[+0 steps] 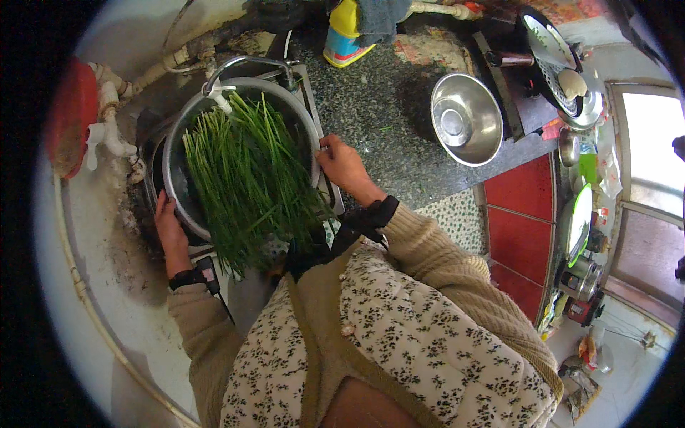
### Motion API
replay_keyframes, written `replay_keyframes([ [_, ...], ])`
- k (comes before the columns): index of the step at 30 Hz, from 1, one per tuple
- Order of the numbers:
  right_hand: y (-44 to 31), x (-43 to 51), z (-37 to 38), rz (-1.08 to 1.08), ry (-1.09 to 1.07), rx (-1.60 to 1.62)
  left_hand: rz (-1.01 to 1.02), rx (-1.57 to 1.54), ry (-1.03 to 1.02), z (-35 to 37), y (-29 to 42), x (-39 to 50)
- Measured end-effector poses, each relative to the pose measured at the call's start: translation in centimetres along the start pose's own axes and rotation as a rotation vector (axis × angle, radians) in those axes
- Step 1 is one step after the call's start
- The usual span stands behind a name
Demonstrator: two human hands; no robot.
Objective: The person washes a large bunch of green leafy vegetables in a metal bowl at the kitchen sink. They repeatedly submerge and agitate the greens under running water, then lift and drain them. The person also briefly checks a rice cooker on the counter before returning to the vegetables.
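Observation:
A large metal basin (244,84) sits at the sink under the faucet. Long green leafy stalks that look like Chinese chives (251,176) fill it, their pale ends towards the faucet and their leaf tips hanging over the rim nearest my body. My left hand (174,235) holds the basin's left side, fingers up at the rim. On the opposite side my right hand (345,167) grips the rim, thumb and fingers closed on it. The faucet's white nozzle (222,101) is just above the stalks. Much of the sink (307,96) is hidden beneath the basin.
A stainless steel bowl (465,119) stands on the speckled stone counter (369,112) to the right. Behind it are a yellow and blue bottle (344,37) and a dark cloth (381,21). A pan with a wooden handle (508,59) rests farther right. Pipes (109,101) run along the left wall.

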State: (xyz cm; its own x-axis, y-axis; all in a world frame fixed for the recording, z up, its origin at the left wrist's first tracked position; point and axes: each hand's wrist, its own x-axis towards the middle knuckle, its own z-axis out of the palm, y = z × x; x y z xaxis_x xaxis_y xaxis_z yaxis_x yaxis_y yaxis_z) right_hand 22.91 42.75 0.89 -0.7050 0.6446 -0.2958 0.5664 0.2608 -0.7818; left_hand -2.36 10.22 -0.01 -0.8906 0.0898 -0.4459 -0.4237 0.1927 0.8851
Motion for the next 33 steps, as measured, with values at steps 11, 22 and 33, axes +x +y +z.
replay_keyframes([
  [11, 0.9, 0.5, 0.3, 0.04, -0.048, 0.003, -0.03, 0.009, -0.027, 0.3, -1.2, 0.7],
  [22, -2.4, -0.1, 1.6, -0.323, 0.097, -0.152, 0.476, 0.792, -0.043, 6.3, 1.3, -3.3],
  [33, -6.0, 2.2, 11.4, -0.06, -0.098, 0.306, 0.167, 0.51, -0.23, 13.5, 0.3, -4.2],
])
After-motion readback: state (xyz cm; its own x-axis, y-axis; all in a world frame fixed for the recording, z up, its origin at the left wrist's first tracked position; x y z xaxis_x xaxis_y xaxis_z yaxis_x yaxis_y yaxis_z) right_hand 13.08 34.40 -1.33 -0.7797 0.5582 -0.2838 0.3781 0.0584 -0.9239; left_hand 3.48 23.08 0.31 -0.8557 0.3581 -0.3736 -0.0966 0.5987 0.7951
